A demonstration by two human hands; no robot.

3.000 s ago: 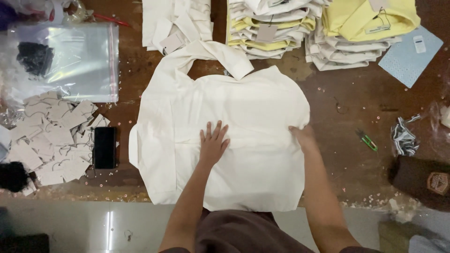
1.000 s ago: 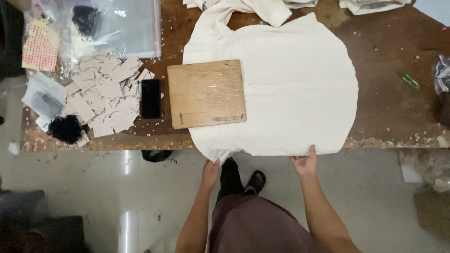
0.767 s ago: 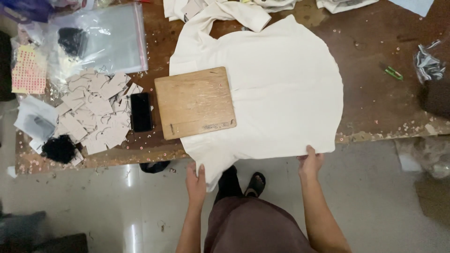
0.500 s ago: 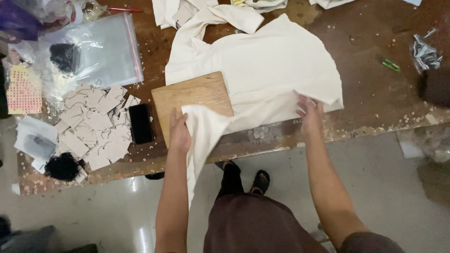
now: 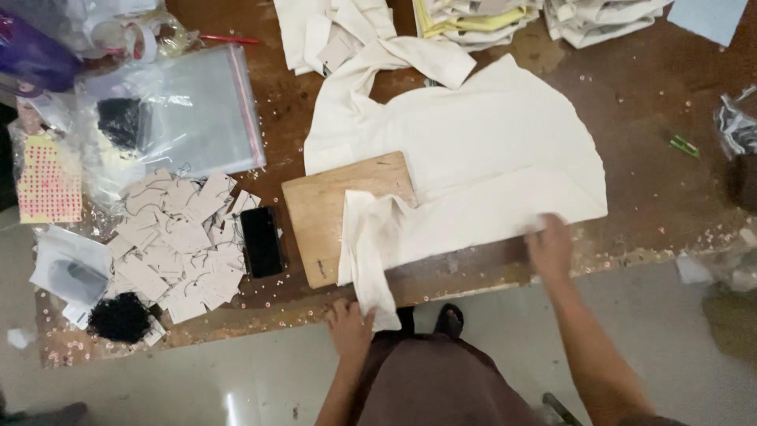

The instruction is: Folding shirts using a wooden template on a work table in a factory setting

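A cream garment (image 5: 481,142) lies spread on the brown worktable (image 5: 654,197), its lower part folded up over a wooden board (image 5: 323,205). One corner of the fold hangs over the table's front edge. My left hand (image 5: 351,327) is at that edge, with the hanging corner against its thumb side, and seems to hold it. My right hand (image 5: 550,246), blurred, lies flat on the folded hem at the right, fingers on the cloth.
A black phone (image 5: 262,241) lies left of the board, beside several cardboard tags (image 5: 177,244). A clear zip bag (image 5: 193,110) sits at the back left. Stacks of folded garments (image 5: 473,16) line the far edge. A green clip (image 5: 683,145) lies at the right.
My left hand has come off the board and dropped to the table's front edge with the cloth corner. My right hand has slid down along the folded hem.
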